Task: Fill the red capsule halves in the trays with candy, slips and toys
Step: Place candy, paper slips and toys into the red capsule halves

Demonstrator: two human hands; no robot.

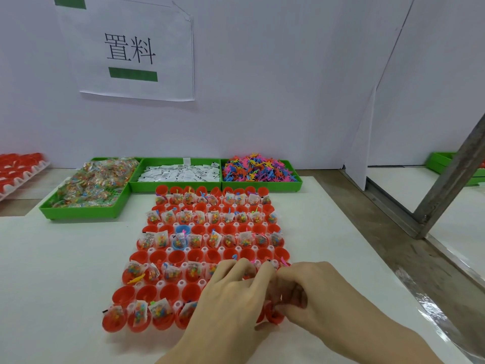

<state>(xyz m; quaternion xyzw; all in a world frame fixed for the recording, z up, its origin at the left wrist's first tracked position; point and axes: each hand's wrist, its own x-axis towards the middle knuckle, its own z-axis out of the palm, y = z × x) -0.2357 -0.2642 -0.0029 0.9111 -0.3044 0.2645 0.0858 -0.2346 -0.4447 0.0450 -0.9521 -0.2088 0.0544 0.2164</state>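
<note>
Three green bins (262, 185) behind capsule tray (181, 281).

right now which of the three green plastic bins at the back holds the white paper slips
The middle green bin, between the candy-packet bin on its left and the bin of colourful plastic toys.

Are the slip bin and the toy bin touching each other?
Touching. The head view shows the slip bin and the toy bin with their green walls pressed side by side, no gap visible between them.
</note>
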